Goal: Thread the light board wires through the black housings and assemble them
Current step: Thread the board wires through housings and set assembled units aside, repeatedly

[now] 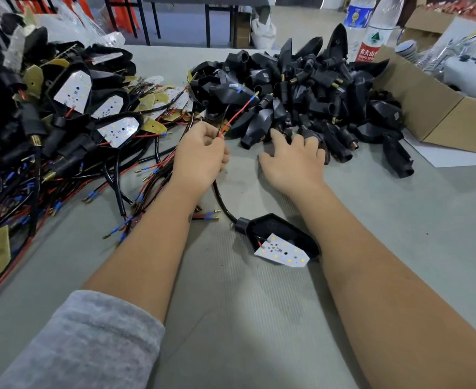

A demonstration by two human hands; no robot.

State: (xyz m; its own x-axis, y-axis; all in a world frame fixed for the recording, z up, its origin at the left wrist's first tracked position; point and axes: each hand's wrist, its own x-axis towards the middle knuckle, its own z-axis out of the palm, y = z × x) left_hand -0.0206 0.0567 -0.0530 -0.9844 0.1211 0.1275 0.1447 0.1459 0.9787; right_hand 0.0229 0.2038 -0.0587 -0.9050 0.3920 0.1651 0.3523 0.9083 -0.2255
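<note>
At frame centre our left hand (203, 155) pinches the red and black wires (235, 115), which slant toward the upper right, while our right hand (292, 158) rests with fingers spread on the pile of black housings (301, 88). The sleeved cable runs from the left hand down to an assembled housing (281, 237) with its light board (283, 252) at lower centre, long axis pointing lower right. At the right edge, a cardboard box (427, 108) holds a white device and plastic-wrapped items.
</note>
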